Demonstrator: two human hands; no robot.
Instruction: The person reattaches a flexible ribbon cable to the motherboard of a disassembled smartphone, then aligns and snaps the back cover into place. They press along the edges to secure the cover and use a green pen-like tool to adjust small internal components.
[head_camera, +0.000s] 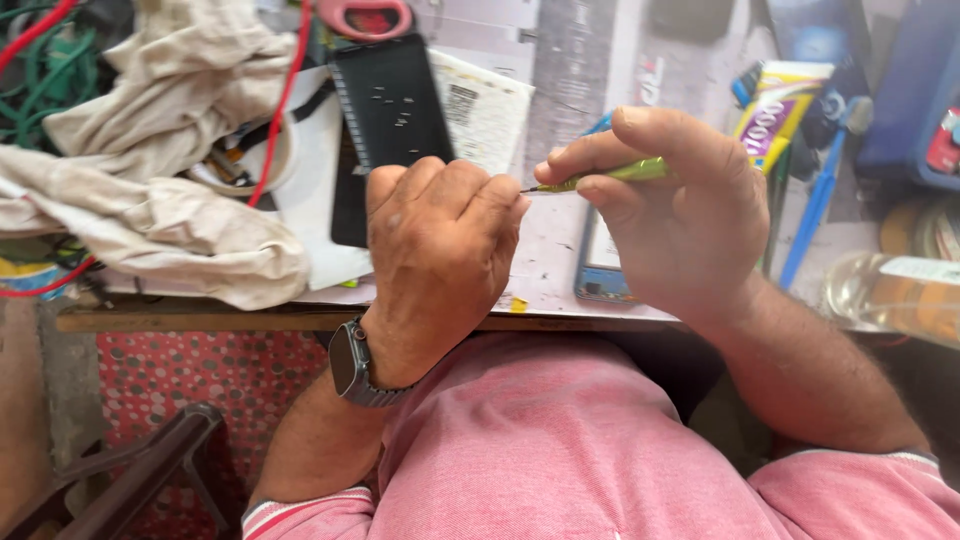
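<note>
My right hand (680, 215) pinches a thin green-handled screwdriver (620, 174), its dark tip pointing left at the fingers of my left hand (440, 255). The left hand is curled into a fist above the workbench edge, a dark watch (352, 365) on its wrist; whatever sits inside the fingers is hidden. A blue-edged phone (598, 275) lies on the bench under my right hand. A black flat phone part (390, 100) lies just beyond the left hand.
Crumpled beige cloth (160, 150) covers the bench's left side, with red wires (285, 100) and green wires (40, 70) around it. At the right lie a glue tube (775, 110), a blue brush (815, 200) and a clear bottle (890, 295). A chair arm (140, 470) stands below left.
</note>
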